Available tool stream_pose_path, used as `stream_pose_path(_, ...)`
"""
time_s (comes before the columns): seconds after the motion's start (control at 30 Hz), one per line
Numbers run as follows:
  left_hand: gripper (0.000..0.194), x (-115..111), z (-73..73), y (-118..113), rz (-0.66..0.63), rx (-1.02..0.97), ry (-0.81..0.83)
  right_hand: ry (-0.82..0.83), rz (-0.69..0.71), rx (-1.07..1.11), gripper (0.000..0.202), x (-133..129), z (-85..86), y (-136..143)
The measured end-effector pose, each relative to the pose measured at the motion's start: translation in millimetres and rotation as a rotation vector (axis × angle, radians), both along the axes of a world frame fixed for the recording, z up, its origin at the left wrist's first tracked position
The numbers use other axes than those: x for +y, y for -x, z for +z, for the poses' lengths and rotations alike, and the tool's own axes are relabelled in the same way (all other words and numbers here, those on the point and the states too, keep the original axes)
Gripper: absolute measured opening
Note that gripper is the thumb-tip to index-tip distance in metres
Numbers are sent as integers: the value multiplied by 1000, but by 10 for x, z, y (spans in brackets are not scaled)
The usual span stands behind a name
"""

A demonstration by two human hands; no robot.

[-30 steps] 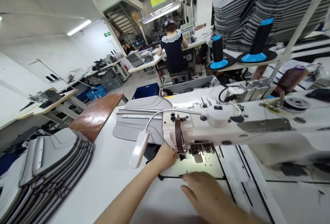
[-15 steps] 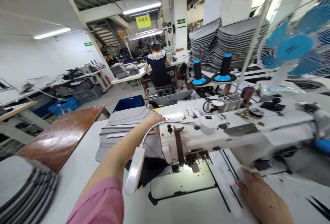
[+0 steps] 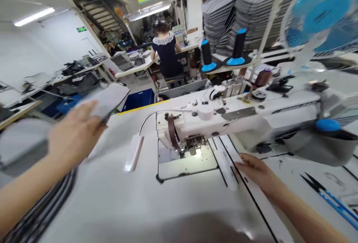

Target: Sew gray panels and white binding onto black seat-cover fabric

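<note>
My left hand (image 3: 75, 127), blurred by motion, is closed on a grey padded fabric panel (image 3: 107, 99) with a dark edge, off the left side of the sewing table. Below it lies a stack of grey panels (image 3: 53, 205), partly covered by my forearm. My right hand (image 3: 256, 170) is at the right of the needle plate (image 3: 187, 166), its fingers closed at the edge of a long white strip (image 3: 261, 200) with a black line along it. A white sewing machine (image 3: 201, 123) stands between my hands. Under its presser foot (image 3: 192, 151) I see no fabric panel.
A white lamp (image 3: 134, 153) on a bent neck hangs left of the machine head. Blue-handled thread snips (image 3: 330, 198) lie at the right. Behind are two black thread cones (image 3: 207, 56), a fan (image 3: 326, 13), a blue bin (image 3: 138, 100) and a seated co-worker (image 3: 166, 52).
My left hand has moved left from behind the machine head, carrying the grey panel away from the machine. My view has tilted down. More of the white strip shows by my right hand.
</note>
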State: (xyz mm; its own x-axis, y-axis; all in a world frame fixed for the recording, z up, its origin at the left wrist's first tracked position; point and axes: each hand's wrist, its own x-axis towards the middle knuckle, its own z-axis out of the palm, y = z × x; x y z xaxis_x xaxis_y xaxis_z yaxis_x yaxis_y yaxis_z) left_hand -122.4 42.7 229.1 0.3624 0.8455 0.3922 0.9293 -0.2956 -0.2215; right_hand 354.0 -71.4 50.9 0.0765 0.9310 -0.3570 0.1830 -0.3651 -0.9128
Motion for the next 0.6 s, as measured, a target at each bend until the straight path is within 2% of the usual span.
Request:
stream_pose_path(0.03,23,-197,-150,-109,20,24,104,114,-28,156,33,-57,92,50)
stream_pose_path(0.1,16,-552,-566,-380,-21,20,281,317,-92,356,54,-211,275,190)
stream_pose_path(0.13,16,-710,-792,-518,-49,25,357,392,-116,414,62,-305,358,280)
stream_pose_path(0.17,17,-857,-1001,-648,-129,50,463,454,-114,463,67,-404,431,383)
stream_pose_path(0.2,17,-994,-1179,-768,-231,64,589,508,-76,519,70,-502,492,497)
stream_pose_path(0.27,16,-1233,-1406,-981,-313,-10,728,584,96,657,68,-659,566,747)
stream_pose_path(0.33,15,-1398,-1459,-1160,-351,-96,790,562,294,795,62,-732,567,996)
stream_pose_path(0.43,20,-1410,-1357,-1359,-333,-185,806,435,439,860,60,-700,438,1291)
stream_pose_path(0.53,19,-1132,-1313,-1469,-261,-322,647,357,455,781,63,-635,242,1469)
stream_pose_path(0.6,25,-899,-1410,-1497,-253,-421,563,338,448,749,63,-624,135,1552)
